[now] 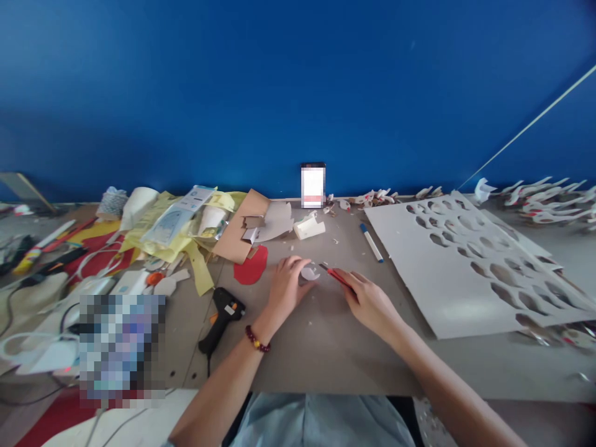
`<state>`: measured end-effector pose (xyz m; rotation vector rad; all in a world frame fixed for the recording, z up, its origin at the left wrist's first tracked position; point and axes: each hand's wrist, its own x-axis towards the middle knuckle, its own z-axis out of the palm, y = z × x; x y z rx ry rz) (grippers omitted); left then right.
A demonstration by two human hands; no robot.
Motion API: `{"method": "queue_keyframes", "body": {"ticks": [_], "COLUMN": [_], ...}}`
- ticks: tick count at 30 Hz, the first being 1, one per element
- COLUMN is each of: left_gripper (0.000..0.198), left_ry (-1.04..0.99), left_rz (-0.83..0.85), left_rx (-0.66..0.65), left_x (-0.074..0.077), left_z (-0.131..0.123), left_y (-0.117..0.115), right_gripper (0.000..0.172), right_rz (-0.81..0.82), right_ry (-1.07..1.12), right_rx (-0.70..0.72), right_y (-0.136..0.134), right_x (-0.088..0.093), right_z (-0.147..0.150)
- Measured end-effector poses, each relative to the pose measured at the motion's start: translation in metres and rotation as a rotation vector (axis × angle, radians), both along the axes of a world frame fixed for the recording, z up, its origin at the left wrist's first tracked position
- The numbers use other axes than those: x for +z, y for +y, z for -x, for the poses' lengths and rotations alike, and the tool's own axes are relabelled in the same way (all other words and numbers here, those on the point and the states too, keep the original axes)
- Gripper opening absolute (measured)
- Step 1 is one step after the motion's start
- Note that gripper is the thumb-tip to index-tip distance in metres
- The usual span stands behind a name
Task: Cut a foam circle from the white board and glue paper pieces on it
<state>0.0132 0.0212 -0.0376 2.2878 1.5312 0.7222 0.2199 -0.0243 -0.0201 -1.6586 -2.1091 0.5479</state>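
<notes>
My left hand (289,282) is closed round a small white paper roll (309,273) with a jagged, cut edge, its open end facing right. In my right hand (365,295) is a red utility knife (339,277), its dark blade pointing left toward the roll, with a small gap between them. Beyond my hands lies another white paper roll (310,228) on its side. Tiny white scraps are scattered on the table near both hands. A red paper piece (250,265) rests left of my left hand.
Left of me lie a black glue gun (223,316), brown cardboard (242,230) and piled paper, tape and cables. To the right are a blue-and-white marker (371,243) and a large white board (447,273) full of oval holes. A phone (313,185) leans on the blue wall.
</notes>
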Motion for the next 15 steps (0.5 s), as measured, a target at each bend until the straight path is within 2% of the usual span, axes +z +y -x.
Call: {"method": "queue_keyframes", "body": {"ticks": [3,7,10,15], "left_gripper": [0.037,0.029,0.023,0.023], "left_ry": [-0.03,-0.025,-0.035,-0.134], "left_rz": [0.022,0.008,0.016,0.035], "left_rx": [-0.075,-0.069,-0.087,-0.119], "left_x": [0.003,0.003,0.0,-0.004], "left_z": [0.0,0.0,0.001,0.001], "left_y": [0.0,-0.001,-0.002,-0.001], "right_gripper": [0.05,0.049,0.049,0.05], "right_rz": [0.028,0.034,0.016,-0.04], "right_ry": [-0.136,-0.21,-0.232,-0.234], "right_rx": [0.009,0.042,0.073,0.108], "right_y": [-0.008,-0.011,-0.009,-0.007], "right_x": [0.009,0.016,0.014,0.005], "right_z": [0.0,0.0,-0.004,-0.011]}}
